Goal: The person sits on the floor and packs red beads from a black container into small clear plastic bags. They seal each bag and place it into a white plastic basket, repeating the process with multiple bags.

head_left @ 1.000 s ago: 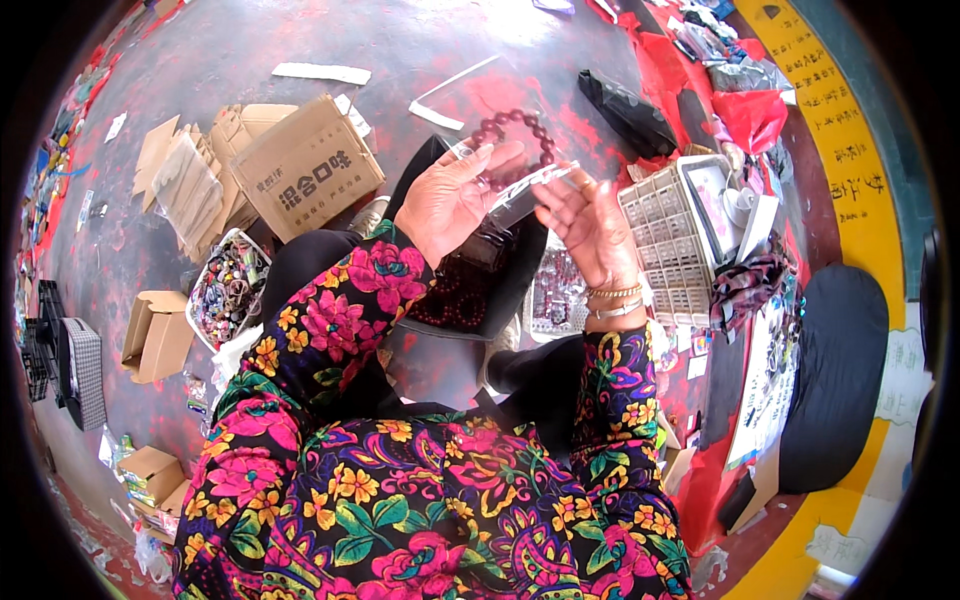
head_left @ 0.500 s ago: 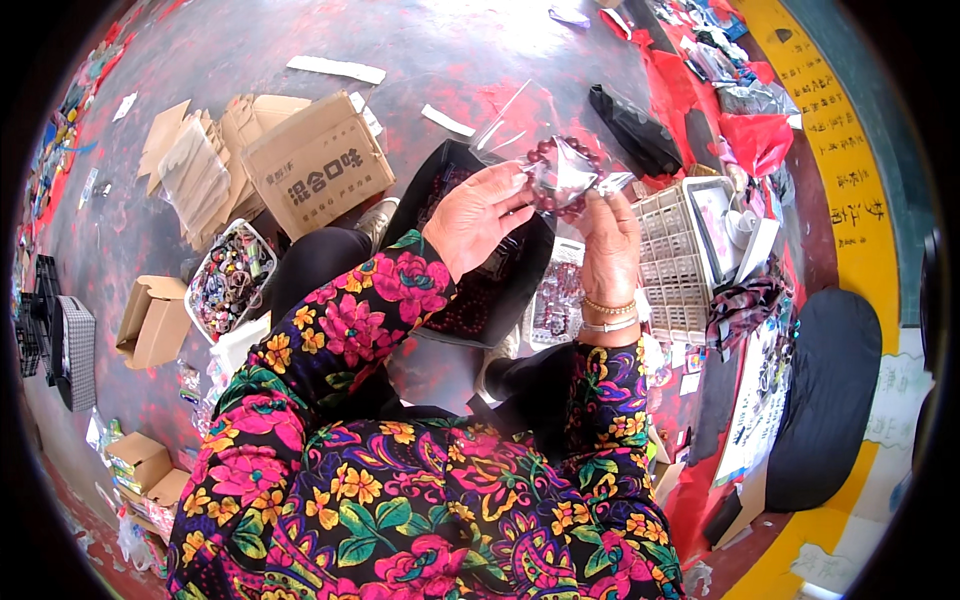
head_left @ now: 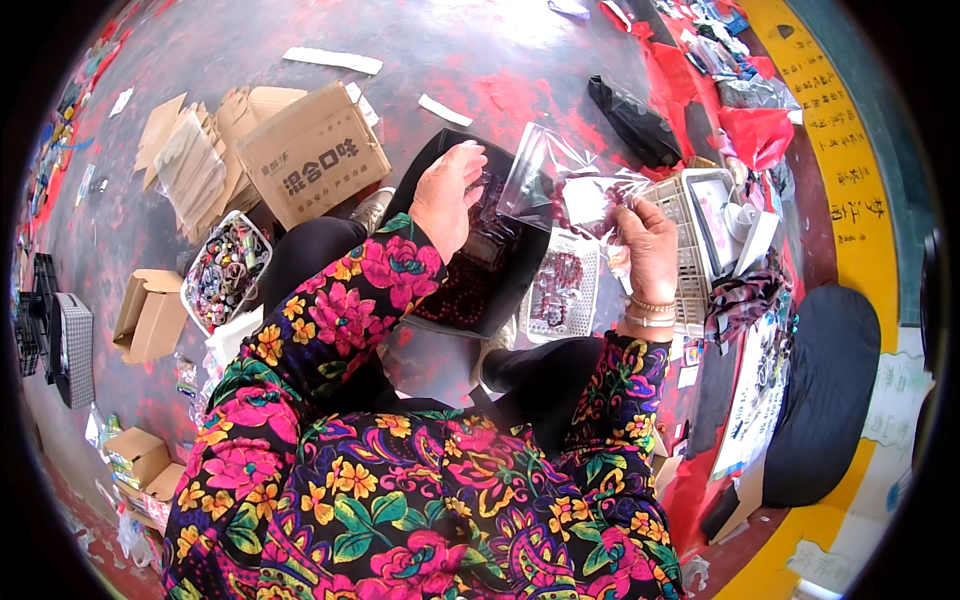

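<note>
My right hand (head_left: 650, 240) pinches the edge of a clear plastic bag (head_left: 528, 172), which fans out to its left. A white card (head_left: 588, 200) and dark red beads show through the film, though glare blurs how the beads lie. My left hand (head_left: 447, 197) is apart from the bag, its fingers loosely bent with nothing visible in them. Below that hand stands a black open box (head_left: 432, 160) with dark red beaded bracelets (head_left: 465, 290) and shiny clear packets inside. Between the box and my right forearm, a white basket (head_left: 535, 325) holds more dark red bracelets.
A cardboard box (head_left: 315, 160) leans by flattened cardboard at left. A white basket of mixed small items (head_left: 228, 270) sits near my left leg. At right are a larger cream basket (head_left: 690, 290), a black bag (head_left: 635, 120) and a black cushion-like shape (head_left: 830, 400).
My hands have moved apart, the left leaving the bag and the right shifting right and down. The bag, bunched around a beaded bracelet before, now hangs spread from my right hand.
</note>
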`<control>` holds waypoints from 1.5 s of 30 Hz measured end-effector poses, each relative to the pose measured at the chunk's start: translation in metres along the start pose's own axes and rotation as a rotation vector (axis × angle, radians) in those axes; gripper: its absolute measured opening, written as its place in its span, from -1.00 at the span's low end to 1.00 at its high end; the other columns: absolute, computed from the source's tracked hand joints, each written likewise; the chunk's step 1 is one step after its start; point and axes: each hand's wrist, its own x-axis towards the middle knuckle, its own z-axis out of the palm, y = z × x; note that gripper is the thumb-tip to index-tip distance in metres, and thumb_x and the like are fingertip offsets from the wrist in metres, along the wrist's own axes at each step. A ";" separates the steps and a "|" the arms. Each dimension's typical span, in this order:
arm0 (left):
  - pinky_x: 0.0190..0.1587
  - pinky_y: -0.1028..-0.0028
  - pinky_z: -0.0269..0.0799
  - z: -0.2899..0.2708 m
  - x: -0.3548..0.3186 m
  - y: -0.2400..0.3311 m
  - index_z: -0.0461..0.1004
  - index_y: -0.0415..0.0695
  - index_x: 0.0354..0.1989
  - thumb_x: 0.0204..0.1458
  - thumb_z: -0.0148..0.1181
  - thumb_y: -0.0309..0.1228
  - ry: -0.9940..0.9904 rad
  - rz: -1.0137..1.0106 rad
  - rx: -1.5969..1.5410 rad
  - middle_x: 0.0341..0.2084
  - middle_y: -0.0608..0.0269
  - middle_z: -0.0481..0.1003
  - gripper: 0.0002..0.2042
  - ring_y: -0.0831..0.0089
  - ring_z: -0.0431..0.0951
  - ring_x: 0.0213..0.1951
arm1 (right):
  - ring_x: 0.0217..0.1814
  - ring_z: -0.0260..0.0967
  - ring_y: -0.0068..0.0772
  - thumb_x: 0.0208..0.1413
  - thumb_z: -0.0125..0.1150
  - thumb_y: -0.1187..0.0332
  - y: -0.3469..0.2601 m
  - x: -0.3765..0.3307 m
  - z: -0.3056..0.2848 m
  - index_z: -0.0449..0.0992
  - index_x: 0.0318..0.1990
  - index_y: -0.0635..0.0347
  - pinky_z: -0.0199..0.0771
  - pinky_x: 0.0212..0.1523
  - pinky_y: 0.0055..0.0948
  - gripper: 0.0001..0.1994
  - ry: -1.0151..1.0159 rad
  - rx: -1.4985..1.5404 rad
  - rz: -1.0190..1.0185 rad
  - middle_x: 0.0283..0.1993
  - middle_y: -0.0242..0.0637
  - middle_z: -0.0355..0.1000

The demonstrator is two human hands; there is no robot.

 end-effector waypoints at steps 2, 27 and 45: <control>0.04 0.38 0.15 -0.001 0.002 0.000 0.38 -0.13 -0.09 0.01 0.09 -0.07 0.009 -0.009 0.037 -0.12 0.21 0.37 -0.58 0.40 0.31 -0.04 | -0.46 0.37 -0.61 0.04 0.02 0.49 -0.003 0.000 -0.002 0.49 -0.26 0.35 0.31 -0.40 -0.65 -0.84 -0.055 0.024 0.029 -0.46 -0.29 0.48; -0.01 0.48 0.30 -0.001 0.007 0.013 0.37 -0.23 -0.08 0.15 -0.09 -0.34 -0.242 -0.175 0.098 -0.14 0.15 0.45 -0.74 0.45 0.42 -0.07 | -0.39 0.46 -0.46 0.08 0.04 0.44 0.060 -0.023 -0.094 0.35 -0.09 0.35 0.40 -0.37 -0.62 -0.75 0.032 0.162 0.361 -0.35 -0.19 0.49; 0.02 0.49 0.27 -0.003 -0.002 0.019 0.36 -0.25 -0.07 0.14 -0.11 -0.35 -0.273 -0.218 0.205 -0.10 0.12 0.44 -0.72 0.41 0.40 -0.02 | -0.45 0.38 -0.32 0.02 0.11 0.19 0.362 -0.102 -0.091 0.37 -0.38 0.16 0.37 -0.49 -0.33 -0.78 0.676 0.631 1.143 -0.45 -0.23 0.41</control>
